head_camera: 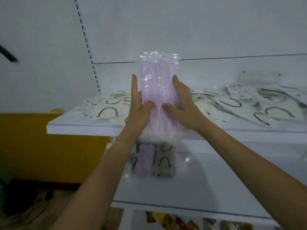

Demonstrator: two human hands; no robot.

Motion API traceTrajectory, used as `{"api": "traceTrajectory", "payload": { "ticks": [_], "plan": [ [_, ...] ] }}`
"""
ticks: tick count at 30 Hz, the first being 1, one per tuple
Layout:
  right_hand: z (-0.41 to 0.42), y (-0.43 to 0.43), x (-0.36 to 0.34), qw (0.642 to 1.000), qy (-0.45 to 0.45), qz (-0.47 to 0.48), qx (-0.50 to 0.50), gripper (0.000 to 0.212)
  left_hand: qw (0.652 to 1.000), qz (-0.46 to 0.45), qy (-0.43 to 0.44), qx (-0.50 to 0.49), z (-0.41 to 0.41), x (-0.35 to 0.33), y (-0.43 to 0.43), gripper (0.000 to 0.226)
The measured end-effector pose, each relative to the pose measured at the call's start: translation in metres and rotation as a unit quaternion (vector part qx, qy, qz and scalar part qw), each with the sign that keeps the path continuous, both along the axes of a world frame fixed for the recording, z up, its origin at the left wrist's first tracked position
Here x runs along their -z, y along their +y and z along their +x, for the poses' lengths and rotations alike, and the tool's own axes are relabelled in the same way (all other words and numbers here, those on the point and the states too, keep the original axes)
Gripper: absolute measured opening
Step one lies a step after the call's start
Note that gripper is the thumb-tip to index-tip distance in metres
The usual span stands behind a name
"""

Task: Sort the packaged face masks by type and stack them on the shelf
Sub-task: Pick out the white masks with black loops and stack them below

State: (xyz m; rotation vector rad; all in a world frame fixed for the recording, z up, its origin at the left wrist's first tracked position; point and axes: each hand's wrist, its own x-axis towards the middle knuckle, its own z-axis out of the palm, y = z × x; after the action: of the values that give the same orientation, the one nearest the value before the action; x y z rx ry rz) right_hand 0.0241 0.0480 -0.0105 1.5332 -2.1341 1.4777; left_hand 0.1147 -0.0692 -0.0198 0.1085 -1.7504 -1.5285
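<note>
Gripping the mask pack (159, 90) upright between my left hand (137, 107) and right hand (182, 103), thumbs in front, seemingly over the shelf (79, 129)

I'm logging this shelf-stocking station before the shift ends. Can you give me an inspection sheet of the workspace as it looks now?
Surface: white upper shelf, packs strewn across it.
Job's things: lilac mask pack held upright over the shelf; cream packs loose left and right; two packs side by side on the lower shelf.
Clutter: colourful packets on the bottom shelf.
Hands: left hand and right hand both grip the lilac mask pack.
Cables: dark cables on the floor, left.
Surroundings: white back panel, yellow panel at left.
</note>
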Motion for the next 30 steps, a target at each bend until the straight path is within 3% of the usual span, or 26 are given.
{"api": "traceTrajectory", "payload": {
  "ticks": [2,6,10,14,17,21,23,26,30],
  "plan": [
    [0.018,0.024,0.024,1.000,-0.005,0.010,-0.018,0.082,1.000,0.006,-0.029,0.011,0.020,0.021,0.018,0.077],
    [0.058,0.066,0.084,0.995,-0.096,0.030,-0.026,0.080,0.996,-0.018,-0.091,-0.004,0.064,0.081,0.063,0.070],
    [0.101,0.106,0.153,0.978,-0.185,0.078,-0.050,0.069,0.983,0.059,-0.171,0.001,0.102,0.148,0.106,0.065],
    [0.132,0.143,0.230,0.941,-0.318,0.099,-0.057,0.056,0.945,0.227,-0.226,-0.068,0.135,0.216,0.138,0.065],
    [0.142,0.161,0.276,0.908,-0.398,0.120,-0.052,0.048,0.919,0.246,-0.292,-0.100,0.144,0.250,0.160,0.056],
    [0.125,0.159,0.303,0.904,-0.410,0.123,0.014,0.047,0.873,0.311,-0.376,-0.006,0.136,0.272,0.167,0.047],
    [0.110,0.150,0.306,0.912,-0.396,0.111,0.018,0.041,0.852,0.341,-0.397,0.022,0.129,0.275,0.160,0.059],
    [0.086,0.119,0.307,0.913,-0.380,0.148,0.017,0.046,0.871,0.317,-0.374,-0.030,0.108,0.281,0.129,0.072],
    [0.051,0.057,0.295,0.883,-0.438,0.171,-0.011,0.054,0.902,0.199,-0.358,-0.133,0.052,0.287,0.048,0.049]
  ]
}}
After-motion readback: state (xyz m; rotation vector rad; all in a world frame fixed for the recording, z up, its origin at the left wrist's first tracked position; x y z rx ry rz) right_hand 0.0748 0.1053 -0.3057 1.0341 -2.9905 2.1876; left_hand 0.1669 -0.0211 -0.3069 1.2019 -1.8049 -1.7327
